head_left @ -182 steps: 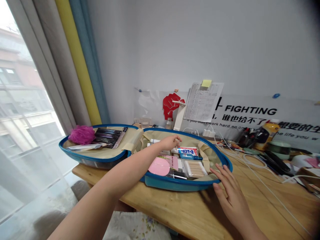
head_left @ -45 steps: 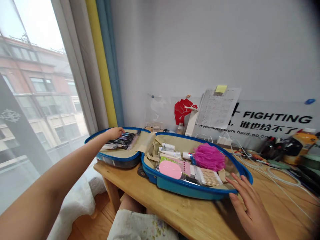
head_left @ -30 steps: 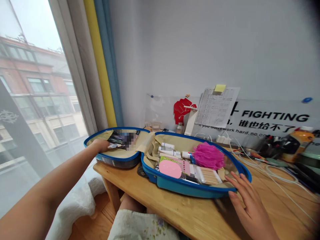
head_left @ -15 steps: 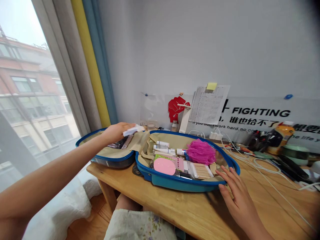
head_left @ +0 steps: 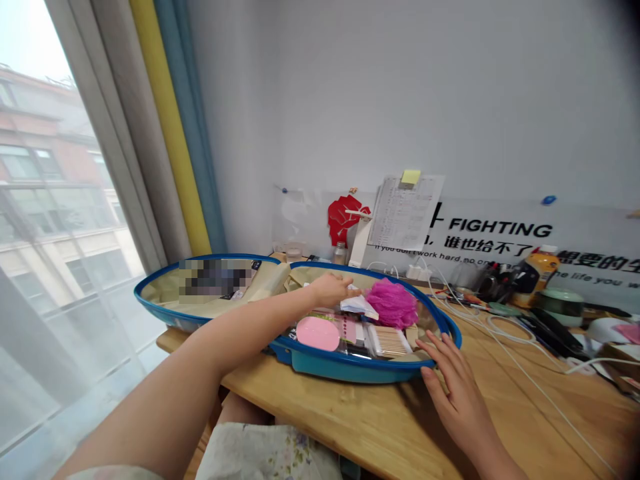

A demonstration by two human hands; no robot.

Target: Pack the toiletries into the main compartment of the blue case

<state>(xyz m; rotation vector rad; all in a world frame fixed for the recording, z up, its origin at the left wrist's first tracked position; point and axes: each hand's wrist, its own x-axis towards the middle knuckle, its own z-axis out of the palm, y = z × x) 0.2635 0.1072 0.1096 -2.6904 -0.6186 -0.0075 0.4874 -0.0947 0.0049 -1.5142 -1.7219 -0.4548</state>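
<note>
A blue suitcase (head_left: 350, 368) lies open on the wooden desk, both halves lined in beige. My left hand (head_left: 331, 289) reaches over the right half and is closed on a small white packet (head_left: 358, 305), held above the toiletries beside the pink bath pouf (head_left: 393, 303). A pink oval pad (head_left: 317, 333) and a box of cotton swabs (head_left: 387, 340) lie near the front rim. My right hand (head_left: 450, 383) rests flat with fingers spread against the suitcase's right rim. The left half (head_left: 165, 307) holds a dark packet.
Cables, a charger, an orange bottle (head_left: 536, 268), a green bowl (head_left: 559, 300) and other clutter cover the desk's right side. A banner, a paper sheet (head_left: 404, 213) and a red fist cut-out (head_left: 343, 215) hang on the wall. Curtains and a window stand to the left.
My left hand picked a white packet out of the left half and carried it right, over the right half. The pink pouf went from the left half into the right half earlier. My right hand stayed put.
</note>
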